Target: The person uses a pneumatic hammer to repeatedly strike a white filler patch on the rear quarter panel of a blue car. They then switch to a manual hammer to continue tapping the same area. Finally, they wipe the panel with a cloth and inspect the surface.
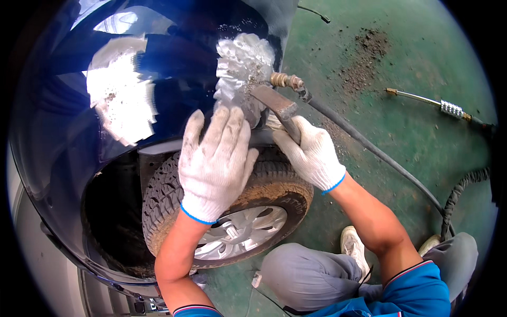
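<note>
My left hand [214, 164], in a white knitted glove, lies flat with fingers stretched over the lower edge of a bare-metal patch [237, 66] on a dark blue car body panel [179, 74]. Beside it, my gloved right hand [314, 153] is closed around the handle of a hammer. The worn, flat hammer head [274, 100] rests over or just above the patch's right edge; whether it touches the metal I cannot tell. Close by, a brass-coloured clamp fitting [287, 80] on a thick grey cable [364, 140] sits at the panel's edge.
Below my hands is a muddy tyre [163, 206] with a silver wheel. A second ground-bare patch [119, 90] shows on the left of the panel. On the green floor [422, 58] lie scattered dirt [364, 58] and a metal rod tool [438, 105] with a knurled sleeve.
</note>
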